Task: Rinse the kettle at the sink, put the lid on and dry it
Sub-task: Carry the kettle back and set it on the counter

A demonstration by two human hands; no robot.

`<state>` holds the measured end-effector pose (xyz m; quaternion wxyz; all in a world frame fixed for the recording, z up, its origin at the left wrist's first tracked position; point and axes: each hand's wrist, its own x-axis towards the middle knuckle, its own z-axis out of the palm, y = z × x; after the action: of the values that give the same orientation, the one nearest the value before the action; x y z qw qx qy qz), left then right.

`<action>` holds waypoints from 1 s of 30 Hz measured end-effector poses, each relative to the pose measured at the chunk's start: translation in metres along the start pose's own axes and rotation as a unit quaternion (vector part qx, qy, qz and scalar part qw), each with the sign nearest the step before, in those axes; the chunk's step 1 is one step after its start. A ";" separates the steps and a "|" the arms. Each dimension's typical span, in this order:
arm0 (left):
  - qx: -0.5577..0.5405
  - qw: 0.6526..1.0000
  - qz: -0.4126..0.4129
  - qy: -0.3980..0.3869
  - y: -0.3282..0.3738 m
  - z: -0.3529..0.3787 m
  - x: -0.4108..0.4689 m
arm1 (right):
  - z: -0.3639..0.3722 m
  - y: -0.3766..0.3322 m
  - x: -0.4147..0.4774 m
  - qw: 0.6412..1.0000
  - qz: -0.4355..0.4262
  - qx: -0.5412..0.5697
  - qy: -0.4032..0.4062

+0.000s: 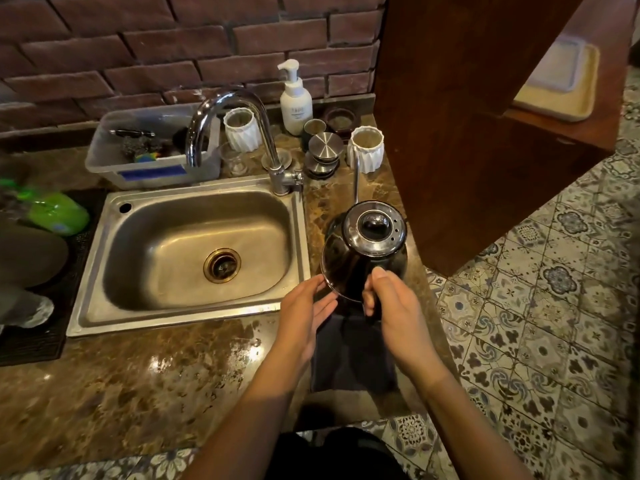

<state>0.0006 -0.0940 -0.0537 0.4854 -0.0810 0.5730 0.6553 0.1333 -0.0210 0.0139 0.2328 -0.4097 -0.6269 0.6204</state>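
Note:
A dark, shiny kettle (349,261) is held tilted just above the counter right of the steel sink (187,254), its thin spout (355,178) pointing away from me. The lid (375,230) with a round knob sits on it. My right hand (394,306) grips the kettle's handle at the near side. My left hand (304,310) has its fingers apart, fingertips touching the kettle's bottom rim. A dark cloth (349,355) lies on the counter under both hands.
The curved faucet (235,133) stands behind the basin. Behind it are a plastic tub (145,157), white ribbed cups (367,147), a soap pump (294,98) and metal lids (323,150). A wooden panel (467,116) rises at the right. A green bottle (55,213) lies at the left.

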 end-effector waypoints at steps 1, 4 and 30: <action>0.001 1.000 -0.004 0.008 0.001 0.005 0.005 | -0.002 0.001 0.007 1.000 0.004 -0.005 0.000; -0.007 1.000 -0.014 0.024 0.004 0.019 0.019 | -0.006 0.002 0.027 1.000 0.009 -0.014 -0.002; 0.069 0.997 -0.008 0.045 0.024 0.059 0.083 | -0.007 0.017 0.115 0.999 0.041 -0.011 -0.008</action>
<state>-0.0328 0.0028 -0.0733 0.4689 -0.0818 0.6374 0.6060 0.0788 0.0735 -0.0261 0.1975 -0.4322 -0.6183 0.6260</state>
